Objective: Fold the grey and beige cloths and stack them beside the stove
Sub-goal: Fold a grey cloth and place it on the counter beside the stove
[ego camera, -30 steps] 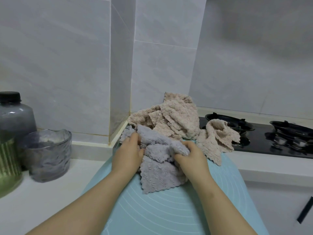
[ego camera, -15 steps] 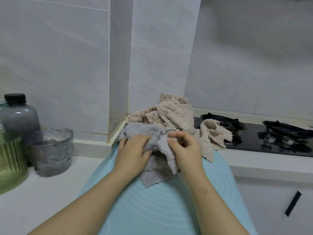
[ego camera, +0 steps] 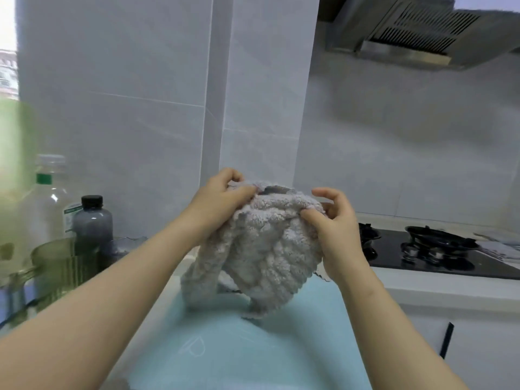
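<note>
Across the far side of your view runs the pale tiled wall (ego camera: 126, 108), with a grey range hood (ego camera: 416, 35) high at the right. Below it the white worktop (ego camera: 422, 288) stretches left to right, and a light blue mat (ego camera: 253, 347) covers its near middle part. On the right, set into the worktop, lies the black stove (ego camera: 422, 257) with its dark burner rings.

You hold the grey cloth (ego camera: 267, 249) up above the far end of the mat, left of the stove and well in front of the wall corner. It is bunched and rumpled, not flat, and two lobes of it hang down toward the mat; whether their lowest tips touch the mat you cannot tell from this blurred view.

Your left hand (ego camera: 219, 201) pinches the cloth's upper left edge, its fingers curled over the top. Your right hand (ego camera: 334, 229) grips the upper right edge, thumb pressed on the near face and fingers bent behind it, the forefinger raised clear.

At the left stand a ribbed green jug (ego camera: 56, 266), a clear bottle (ego camera: 47, 204) and a smaller smoky bottle with a black cap (ego camera: 92, 220), close together and well apart from the cloth
</note>
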`<act>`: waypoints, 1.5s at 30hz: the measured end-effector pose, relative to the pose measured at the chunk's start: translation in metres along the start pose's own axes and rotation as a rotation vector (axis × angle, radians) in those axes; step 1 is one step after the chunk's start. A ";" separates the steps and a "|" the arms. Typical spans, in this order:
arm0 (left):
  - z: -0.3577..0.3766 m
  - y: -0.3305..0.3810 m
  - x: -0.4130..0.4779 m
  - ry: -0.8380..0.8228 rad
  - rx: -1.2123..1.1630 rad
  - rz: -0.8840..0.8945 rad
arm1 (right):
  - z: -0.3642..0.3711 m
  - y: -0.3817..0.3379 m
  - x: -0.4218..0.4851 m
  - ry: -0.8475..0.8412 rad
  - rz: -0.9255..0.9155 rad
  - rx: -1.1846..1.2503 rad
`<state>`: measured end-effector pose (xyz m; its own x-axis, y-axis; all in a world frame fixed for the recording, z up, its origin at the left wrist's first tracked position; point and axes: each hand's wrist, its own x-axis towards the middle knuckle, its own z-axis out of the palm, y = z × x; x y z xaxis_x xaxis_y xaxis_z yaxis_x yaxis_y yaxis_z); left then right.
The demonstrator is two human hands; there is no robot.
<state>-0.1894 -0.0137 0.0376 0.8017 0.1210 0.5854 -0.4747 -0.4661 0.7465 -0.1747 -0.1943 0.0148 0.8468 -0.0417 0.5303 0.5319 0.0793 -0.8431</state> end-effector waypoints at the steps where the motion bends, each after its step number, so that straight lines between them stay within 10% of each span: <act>1: -0.006 0.011 -0.005 -0.068 -0.072 -0.038 | -0.001 -0.009 -0.003 -0.020 0.015 0.047; 8: -0.026 0.033 -0.025 -0.218 -0.198 -0.253 | -0.017 -0.035 -0.010 -0.064 0.204 0.149; 16: -0.004 -0.052 -0.015 -0.310 0.260 -0.373 | -0.032 0.044 -0.004 -0.124 0.321 -0.406; 29: 0.023 -0.152 0.053 -0.096 0.519 -0.163 | -0.034 0.140 0.073 0.106 0.228 -0.566; 41: 0.061 -0.201 0.045 0.041 0.878 0.168 | -0.026 0.190 0.073 0.001 0.180 -1.172; 45: 0.057 -0.181 0.021 -0.035 0.761 0.257 | -0.026 0.174 0.052 -0.171 0.162 -1.020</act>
<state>-0.0661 0.0229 -0.1031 0.7181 -0.0925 0.6898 -0.2777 -0.9469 0.1620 -0.0378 -0.2083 -0.1062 0.9386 0.0420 0.3426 0.2329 -0.8096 -0.5388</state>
